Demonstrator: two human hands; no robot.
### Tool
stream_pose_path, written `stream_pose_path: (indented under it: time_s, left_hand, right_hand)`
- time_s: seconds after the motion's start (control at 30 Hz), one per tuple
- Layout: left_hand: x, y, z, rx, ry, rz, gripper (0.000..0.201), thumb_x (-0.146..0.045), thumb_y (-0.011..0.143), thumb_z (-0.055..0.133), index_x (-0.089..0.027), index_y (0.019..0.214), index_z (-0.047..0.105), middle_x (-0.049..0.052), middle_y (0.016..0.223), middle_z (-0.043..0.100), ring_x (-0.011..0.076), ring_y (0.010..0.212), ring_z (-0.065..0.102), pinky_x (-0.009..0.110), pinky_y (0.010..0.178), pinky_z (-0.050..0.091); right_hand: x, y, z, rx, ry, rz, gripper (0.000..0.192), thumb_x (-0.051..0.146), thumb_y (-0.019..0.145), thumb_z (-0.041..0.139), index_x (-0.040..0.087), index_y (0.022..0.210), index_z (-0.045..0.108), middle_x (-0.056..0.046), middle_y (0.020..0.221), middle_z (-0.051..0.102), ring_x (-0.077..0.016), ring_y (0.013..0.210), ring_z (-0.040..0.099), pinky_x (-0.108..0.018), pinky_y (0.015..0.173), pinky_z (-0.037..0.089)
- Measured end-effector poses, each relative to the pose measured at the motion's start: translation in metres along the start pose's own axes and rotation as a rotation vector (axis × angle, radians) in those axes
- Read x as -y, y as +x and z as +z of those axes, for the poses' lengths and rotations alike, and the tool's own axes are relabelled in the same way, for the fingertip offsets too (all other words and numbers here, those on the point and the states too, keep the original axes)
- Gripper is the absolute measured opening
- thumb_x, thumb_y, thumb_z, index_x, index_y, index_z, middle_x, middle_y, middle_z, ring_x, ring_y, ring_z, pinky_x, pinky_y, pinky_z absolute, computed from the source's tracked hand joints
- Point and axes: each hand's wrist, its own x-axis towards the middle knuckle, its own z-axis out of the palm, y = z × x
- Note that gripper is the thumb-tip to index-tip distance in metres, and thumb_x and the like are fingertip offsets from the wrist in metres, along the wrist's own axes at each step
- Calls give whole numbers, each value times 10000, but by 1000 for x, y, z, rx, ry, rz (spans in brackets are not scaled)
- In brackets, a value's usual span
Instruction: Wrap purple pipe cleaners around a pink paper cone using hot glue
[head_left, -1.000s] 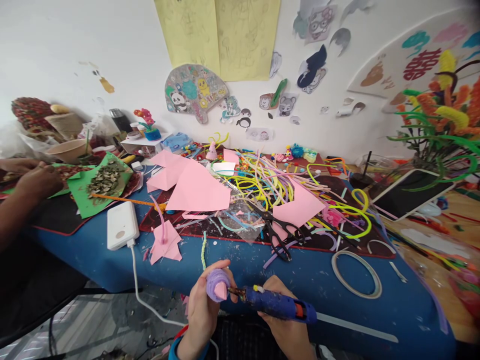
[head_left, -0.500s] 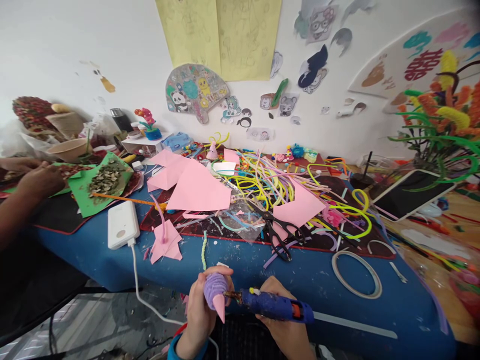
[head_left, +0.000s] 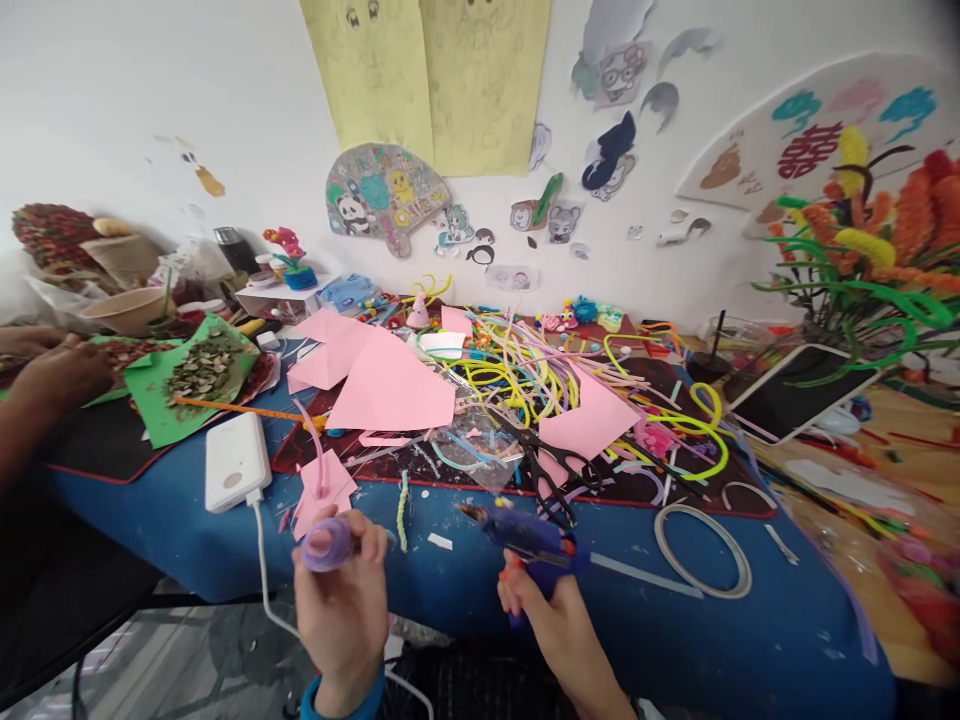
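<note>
The left hand (head_left: pixel 346 610) is raised in front of the near edge of the blue table (head_left: pixel 660 640), with its fingers closed around a small purple cone-shaped piece (head_left: pixel 327 543) wound in fuzzy stem. The piece sits at the fingertips, and its round end faces the camera, so its long axis runs roughly along the line of sight; the tip is hidden from view. The right hand (head_left: pixel 555 625) is wrapped around the handle of a blue glue gun (head_left: pixel 525 538), with one finger at the orange trigger. The gun's long axis runs nearly level, from the hand at the right up to the nozzle at the left, and the nozzle points left and slightly away from the person. The nozzle and the purple piece are well apart, with a bare strip of blue table edge between them. Just behind the gun lies a pair of black scissors (head_left: pixel 551 470) on a dark mat, beside a pink paper sheet (head_left: pixel 390 385) and a tangle of yellow and pink fuzzy stems (head_left: pixel 540 370). A white power bank (head_left: pixel 236 460) lies to the left of the purple piece, its cable hanging over the table edge. A white tape ring (head_left: pixel 703 548) lies flat to the right of the gun. At the far left, another person's hand (head_left: pixel 64 370) rests near a green sheet (head_left: pixel 161 385) carrying dried bits.
</note>
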Motion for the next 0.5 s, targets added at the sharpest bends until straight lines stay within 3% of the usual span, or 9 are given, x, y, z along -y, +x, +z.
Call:
stream_pose_path:
  time_s: [0.13, 0.23, 0.33, 0.4, 0.5]
  left_hand:
    - [-10, 12, -5, -147, -18, 76, 276, -396, 924, 562, -178, 974, 724, 14, 741, 634, 122, 564, 459, 234, 546, 468]
    - [-13, 14, -8, -177, -1, 97, 281, -396, 920, 529, -186, 948, 714, 11, 733, 633, 128, 560, 443, 253, 552, 455]
    - [-13, 15, -11, -164, 30, 160, 275, -424, 900, 548, -206, 946, 710, 0, 733, 639, 136, 565, 442, 279, 577, 453]
    - [-13, 15, -14, -145, 51, 199, 288, -458, 882, 574, -214, 951, 711, -5, 730, 642, 141, 572, 446, 291, 580, 443]
    - [-11, 15, -17, -142, 63, 216, 324, -508, 842, 624, -215, 947, 712, -5, 739, 654, 146, 583, 466, 296, 575, 433]
  right_hand:
    - [22, 19, 16, 120, 54, 84, 524, 708, 819, 713, 203, 916, 615, -26, 804, 638, -196, 795, 597, -355, 785, 478]
    - [35, 40, 30, 161, 48, 42, 491, 698, 880, 637, 224, 1001, 586, 5, 804, 613, -174, 741, 580, -346, 757, 490]
    - [41, 65, 44, 205, 13, 26, 400, 542, 905, 686, 246, 1144, 563, 59, 720, 546, -149, 662, 529, -324, 725, 482]
    - [44, 81, 53, 283, 7, 45, 466, 404, 831, 783, 247, 1211, 563, 58, 747, 556, -146, 658, 536, -313, 696, 487]
    - [46, 99, 65, 403, 34, 58, 507, 345, 741, 836, 231, 1180, 608, 31, 828, 581, -140, 660, 535, -297, 633, 505]
